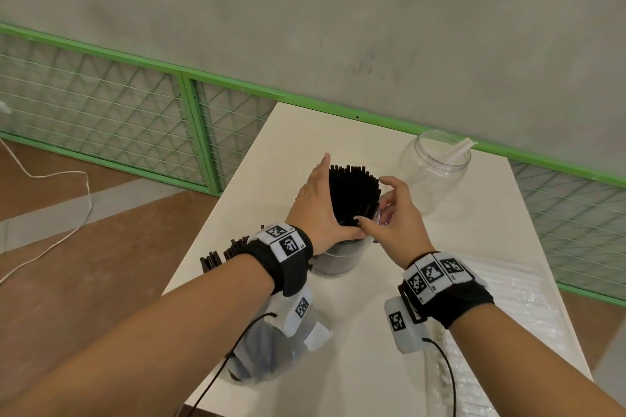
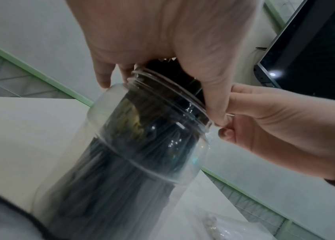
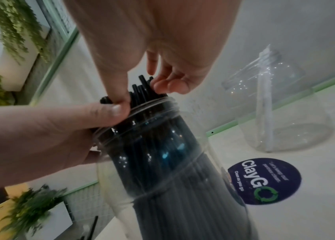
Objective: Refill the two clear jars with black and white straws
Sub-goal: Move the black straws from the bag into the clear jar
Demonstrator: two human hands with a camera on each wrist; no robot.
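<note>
A clear jar (image 1: pixel 338 257) (image 2: pixel 131 146) (image 3: pixel 162 162) packed with black straws (image 1: pixel 354 193) (image 3: pixel 141 91) stands mid-table. My left hand (image 1: pixel 316 203) (image 2: pixel 162 32) cups the straw bundle from its left, fingers up along it and thumb across the front by the rim. From the right, my right hand (image 1: pixel 399 213) (image 3: pixel 162 40) pinches the straw tops with curled fingers, its thumb meeting the left thumb at the rim. A second clear jar (image 1: pixel 433 173) (image 3: pixel 281 113), behind and to the right, holds one white straw (image 1: pixel 459 150) (image 3: pixel 265 97).
The white table (image 1: pixel 355 332) carries loose black straws (image 1: pixel 230 252) near its left edge and a plastic bag (image 1: pixel 264 349) beneath my left forearm. Clear plastic wrapping (image 1: pixel 508 298) lies at the right. A round dark sticker (image 3: pixel 265 181) is beside the jar. A green mesh rail (image 1: pixel 189 105) runs behind.
</note>
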